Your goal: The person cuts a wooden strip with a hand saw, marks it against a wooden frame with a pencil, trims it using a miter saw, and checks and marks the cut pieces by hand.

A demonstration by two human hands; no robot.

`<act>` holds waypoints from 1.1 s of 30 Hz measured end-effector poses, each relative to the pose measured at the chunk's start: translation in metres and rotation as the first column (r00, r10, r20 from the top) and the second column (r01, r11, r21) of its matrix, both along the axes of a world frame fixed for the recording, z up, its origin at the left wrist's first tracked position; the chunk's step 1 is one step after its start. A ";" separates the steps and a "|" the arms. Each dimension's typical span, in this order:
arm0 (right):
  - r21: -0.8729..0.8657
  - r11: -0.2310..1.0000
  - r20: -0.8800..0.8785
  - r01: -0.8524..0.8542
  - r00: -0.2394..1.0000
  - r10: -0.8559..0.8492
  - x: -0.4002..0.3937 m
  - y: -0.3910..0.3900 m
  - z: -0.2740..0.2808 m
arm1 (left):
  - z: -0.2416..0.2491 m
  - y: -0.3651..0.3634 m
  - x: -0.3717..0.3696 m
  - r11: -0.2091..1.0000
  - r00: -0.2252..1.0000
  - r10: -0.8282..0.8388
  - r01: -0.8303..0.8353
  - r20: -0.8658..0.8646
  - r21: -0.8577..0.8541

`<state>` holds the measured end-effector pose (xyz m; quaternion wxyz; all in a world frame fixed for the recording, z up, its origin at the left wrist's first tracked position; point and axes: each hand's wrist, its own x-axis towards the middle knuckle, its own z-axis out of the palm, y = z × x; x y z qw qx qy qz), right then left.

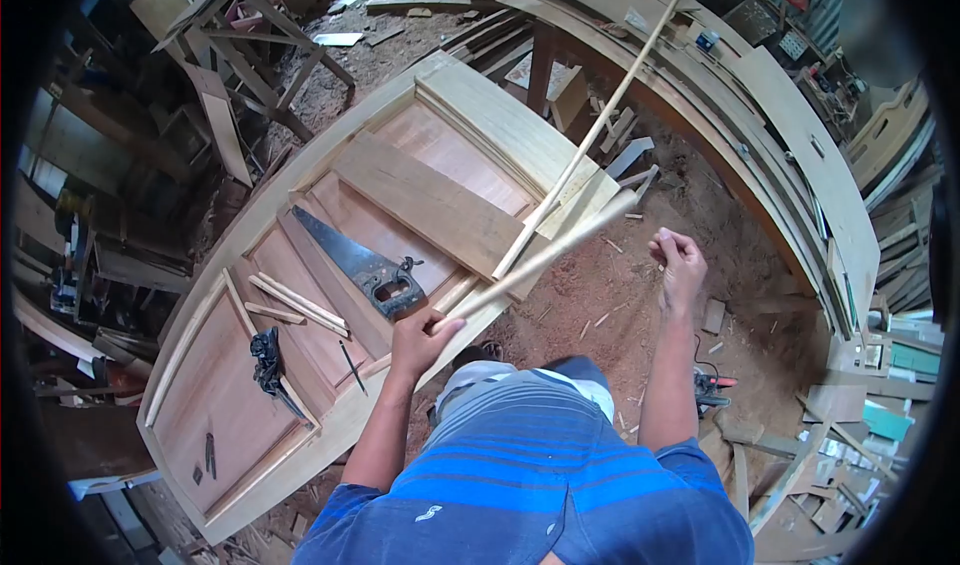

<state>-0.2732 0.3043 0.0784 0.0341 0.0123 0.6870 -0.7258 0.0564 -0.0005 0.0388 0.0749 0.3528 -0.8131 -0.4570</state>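
A thin wooden strip [550, 255] slants up to the right, its near end in my left hand [422, 343], whose fingers are closed round it at the panel's edge. My right hand [681, 265] is raised beyond the strip's far end, fingers curled together, with nothing visible in them. Under the strip lies a framed wooden door panel [320, 445]. On the panel rest a handsaw [350, 260], a wide board [430, 200], several short strips [300, 303], a dark hand plane [268, 360] and a pencil [352, 367]. A longer strip [600, 125] leans across the board.
Long curved-looking planks [760, 135] are stacked on a bench at the right. A wooden trestle [270, 45] stands at the upper left. Shavings and offcuts litter the dirt floor [590, 315]. A red and black power tool [712, 385] sits near my right forearm.
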 end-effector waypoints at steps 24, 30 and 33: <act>-0.474 0.807 0.348 -0.352 0.767 0.540 -0.197 -0.193 -0.120 | -0.141 0.060 -0.026 0.523 0.541 0.839 -0.773 0.060 -0.359; -0.436 0.871 0.372 -0.226 0.836 0.403 -0.304 -0.149 -0.100 | -0.154 0.060 -0.033 0.542 0.573 0.820 -0.777 -0.003 -0.321; -0.043 0.961 0.264 -0.274 0.924 0.275 -0.378 -0.101 -0.106 | -0.136 0.058 -0.034 0.594 0.611 0.786 -0.706 0.092 -0.385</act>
